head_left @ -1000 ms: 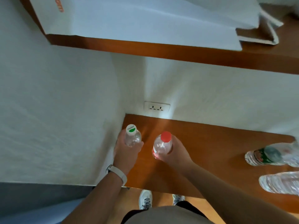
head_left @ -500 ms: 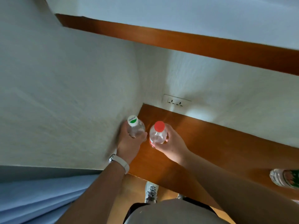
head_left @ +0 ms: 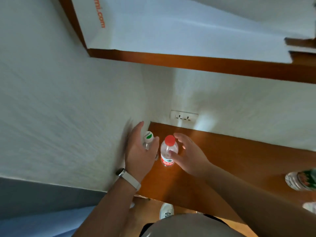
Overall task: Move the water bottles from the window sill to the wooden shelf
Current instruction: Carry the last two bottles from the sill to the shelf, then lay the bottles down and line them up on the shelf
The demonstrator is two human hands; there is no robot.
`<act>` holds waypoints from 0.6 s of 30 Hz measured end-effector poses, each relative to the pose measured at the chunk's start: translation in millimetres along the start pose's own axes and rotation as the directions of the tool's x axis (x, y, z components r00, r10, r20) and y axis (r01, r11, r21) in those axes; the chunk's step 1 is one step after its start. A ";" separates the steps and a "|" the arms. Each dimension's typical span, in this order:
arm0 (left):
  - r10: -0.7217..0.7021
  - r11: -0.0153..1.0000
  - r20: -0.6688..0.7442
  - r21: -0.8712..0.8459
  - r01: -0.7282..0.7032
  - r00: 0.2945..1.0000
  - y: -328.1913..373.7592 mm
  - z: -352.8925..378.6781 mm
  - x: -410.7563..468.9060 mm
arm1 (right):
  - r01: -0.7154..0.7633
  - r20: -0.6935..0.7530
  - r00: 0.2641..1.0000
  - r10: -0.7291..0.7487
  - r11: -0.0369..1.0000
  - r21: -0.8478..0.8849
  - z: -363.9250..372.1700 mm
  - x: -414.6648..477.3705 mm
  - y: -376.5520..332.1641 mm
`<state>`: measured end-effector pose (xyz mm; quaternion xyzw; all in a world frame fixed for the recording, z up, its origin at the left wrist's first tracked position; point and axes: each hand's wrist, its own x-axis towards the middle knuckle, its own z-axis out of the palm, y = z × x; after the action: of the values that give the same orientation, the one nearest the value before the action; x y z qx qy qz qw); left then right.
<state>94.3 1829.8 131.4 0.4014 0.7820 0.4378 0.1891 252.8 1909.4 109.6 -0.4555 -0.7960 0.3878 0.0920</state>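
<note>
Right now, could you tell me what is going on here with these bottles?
A person stands at a wooden shelf in a corner. Two water bottles stand upright on it, side by side: a green-capped bottle next to the wall and a red-capped bottle to its right. The left hand and right hand are open around them, fingers spread, gripping neither. Another bottle lies on the shelf at the far right.

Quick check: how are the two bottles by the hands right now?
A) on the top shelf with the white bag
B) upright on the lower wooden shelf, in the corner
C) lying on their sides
B: the green-capped bottle and red-capped bottle stand caps-up on the wooden shelf, with left hand and right hand open.
</note>
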 end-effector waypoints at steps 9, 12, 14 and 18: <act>0.560 0.668 0.235 0.440 -0.601 0.795 23.8 19.3 8.5 | -0.016 -0.201 0.978 -0.061 0.933 -0.361 -59.4 -43.5 -11.7; 0.603 0.590 0.337 0.422 -0.688 0.723 35.2 39.1 2.4 | -0.069 -0.235 0.971 -0.047 0.884 -0.462 -71.2 -62.2 4.8; 0.626 0.551 0.387 0.395 -0.735 0.677 42.9 54.1 -3.7 | -0.102 -0.252 0.967 -0.037 0.851 -0.515 -79.3 -76.6 15.8; 0.654 0.493 0.464 0.338 -0.802 0.598 61.3 86.3 -17.7 | -0.198 -0.310 0.950 0.031 0.827 -0.526 -99.2 -109.4 38.5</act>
<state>189.2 1879.8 134.7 0.7869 0.5866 0.1899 -0.0246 389.8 1886.1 173.0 -0.5614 -0.8226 0.0764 0.0481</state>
